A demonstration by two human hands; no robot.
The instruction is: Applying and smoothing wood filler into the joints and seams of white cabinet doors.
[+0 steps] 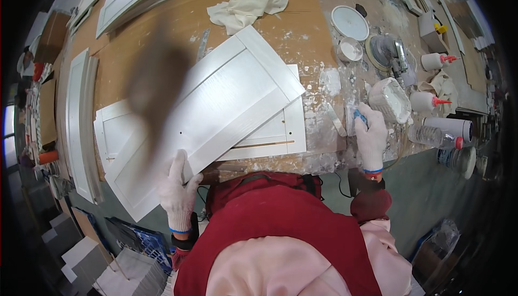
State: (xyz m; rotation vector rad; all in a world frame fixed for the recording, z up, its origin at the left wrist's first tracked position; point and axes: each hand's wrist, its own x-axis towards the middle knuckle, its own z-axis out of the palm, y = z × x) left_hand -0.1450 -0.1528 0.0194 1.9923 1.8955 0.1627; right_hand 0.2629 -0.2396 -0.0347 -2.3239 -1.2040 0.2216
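Our left hand (pixel 177 188) lies flat, fingers spread, on the near edge of the white door panel (pixel 216 107), which rests tilted on a second panel (pixel 286 128) on the worktop (pixel 302 26). Its long axis runs from near left to far right. Our right hand (pixel 371 137), well to the panel's right, pinches a blue-handled tool (pixel 360 117) just beside the filler tub (pixel 391 99). The left hand is nearer the panel.

Gloved left hand (pixel 178 191) on white cabinet door (pixel 208 115), right hand (pixel 371 134) gripping blue-handled tool (pixel 360 117).
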